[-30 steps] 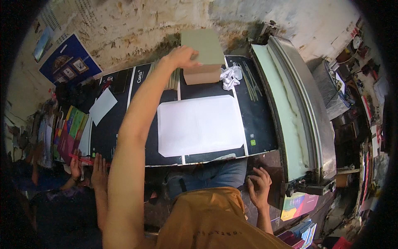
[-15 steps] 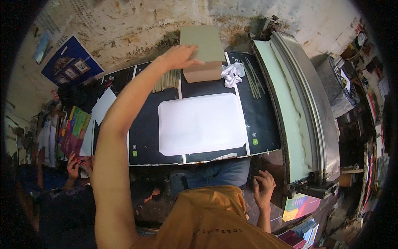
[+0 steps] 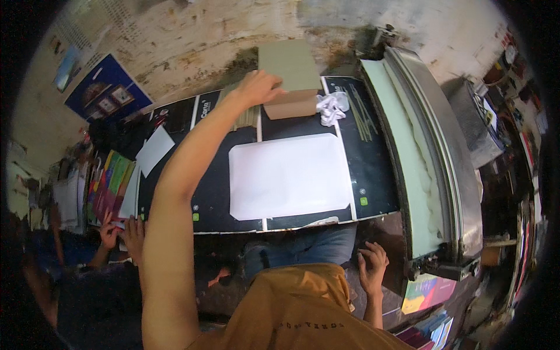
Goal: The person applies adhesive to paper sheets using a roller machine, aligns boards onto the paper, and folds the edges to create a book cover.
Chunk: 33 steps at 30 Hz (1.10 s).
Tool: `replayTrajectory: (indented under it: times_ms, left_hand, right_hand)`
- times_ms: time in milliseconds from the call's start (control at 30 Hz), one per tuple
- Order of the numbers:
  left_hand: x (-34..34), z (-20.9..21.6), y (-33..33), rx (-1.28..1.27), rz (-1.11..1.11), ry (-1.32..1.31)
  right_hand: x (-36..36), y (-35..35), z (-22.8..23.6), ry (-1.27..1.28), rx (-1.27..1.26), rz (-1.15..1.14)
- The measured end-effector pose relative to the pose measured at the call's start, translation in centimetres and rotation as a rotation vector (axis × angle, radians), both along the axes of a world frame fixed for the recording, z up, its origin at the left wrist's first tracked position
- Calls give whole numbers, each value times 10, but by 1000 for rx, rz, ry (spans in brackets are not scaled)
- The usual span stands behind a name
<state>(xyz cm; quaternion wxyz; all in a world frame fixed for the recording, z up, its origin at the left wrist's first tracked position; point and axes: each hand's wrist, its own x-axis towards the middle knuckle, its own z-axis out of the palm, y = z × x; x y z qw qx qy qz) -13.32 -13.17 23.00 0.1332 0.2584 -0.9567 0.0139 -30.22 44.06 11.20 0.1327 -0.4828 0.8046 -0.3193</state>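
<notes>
My left hand [image 3: 259,87] reaches across the table to a tall stack of grey-green boards [image 3: 289,61]. Its fingers are curled at the stack's near left corner, seemingly pinching the top board; the fingertips are partly hidden. A large white paper sheet [image 3: 291,175] with clipped corners lies flat on the dark table top, nearer to me than the stack. My right hand [image 3: 373,265] hangs low at the right, beyond the table's front edge, with loosely bent fingers apart and nothing in them.
Narrow board strips [image 3: 245,119] lie left of the stack. A crumpled white cloth [image 3: 332,108] and thin strips [image 3: 361,114] lie right of it. A long metal machine with a pale green bed [image 3: 402,157] borders the right. At left, another person's hands [image 3: 119,236] are near colourful booklets [image 3: 111,184].
My left hand's fingers, stretched over the top of the stack before, are now curled at its near left corner. The right hand stays much the same. The whole view has shifted slightly.
</notes>
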Motion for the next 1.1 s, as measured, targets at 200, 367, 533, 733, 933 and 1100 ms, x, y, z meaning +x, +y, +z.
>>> replayTrajectory:
  times_ms: [200, 367, 533, 733, 933, 1100]
  left_hand:
    - [-62, -29, -20, 2, -35, 18]
    - [-23, -30, -15, -41, 18, 153]
    - [-42, -19, 3, -45, 65, 117]
    - [-94, -25, -17, -186, -100, 205]
    - [-147, 5, 22, -1, -96, -80]
    - [-141, 5, 24, -11, -42, -161]
  right_hand:
    - [-11, 21, -24, 82, -82, 21]
    - [-12, 2, -20, 40, -79, 168]
    - [-24, 3, -31, 96, -86, 162]
    - [-12, -17, -29, -69, -59, 217]
    - [-16, -1, -32, -47, -117, 117]
    - [-24, 2, -40, -18, -92, 150]
